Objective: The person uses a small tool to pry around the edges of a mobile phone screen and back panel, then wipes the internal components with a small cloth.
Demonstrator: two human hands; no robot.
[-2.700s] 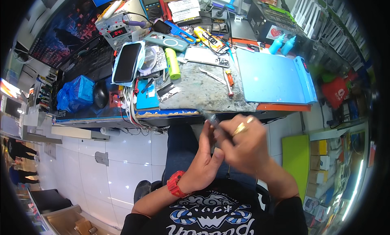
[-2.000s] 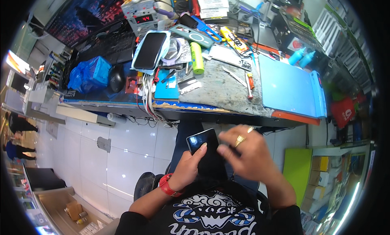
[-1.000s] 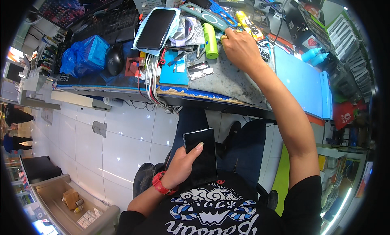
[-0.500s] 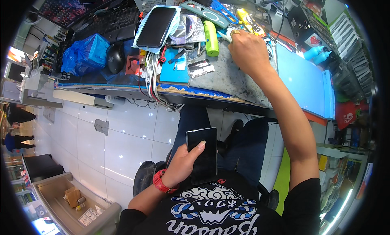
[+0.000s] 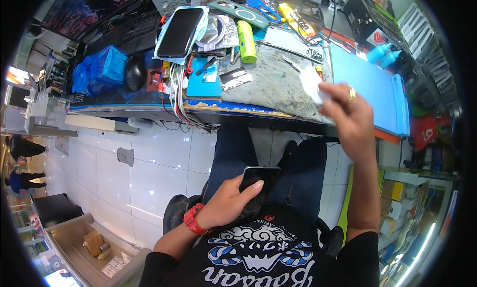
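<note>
My left hand [image 5: 224, 201], with a red watch at the wrist, grips a black smartphone [image 5: 267, 177] above my lap, its thumb lying on the dark glass. Over the front right of the workbench is my right hand [image 5: 354, 122], a ring on one finger. Between its pinched fingertips is a thin white piece [image 5: 311, 86], too smeared by motion to name. Close by on the stained mat [image 5: 271, 81] lies a slim pointed metal tool [image 5: 292, 63]. Behind that sits a flat white panel [image 5: 293, 42] with a dark edge.
Another phone [image 5: 181, 33] rests on light blue wrapping beside a coiled cable [image 5: 212, 34]. A lime-green device [image 5: 246, 42] and yellow tube [image 5: 298, 23] are farther right. A blue bag [image 5: 102, 71] and black mouse [image 5: 134, 72] sit left; a light blue mat [image 5: 365, 86] covers the right.
My right hand has come back from the cluttered rear of the bench toward its front right edge, with the white piece in its fingers. The smartphone has tilted and shifted slightly right.
</note>
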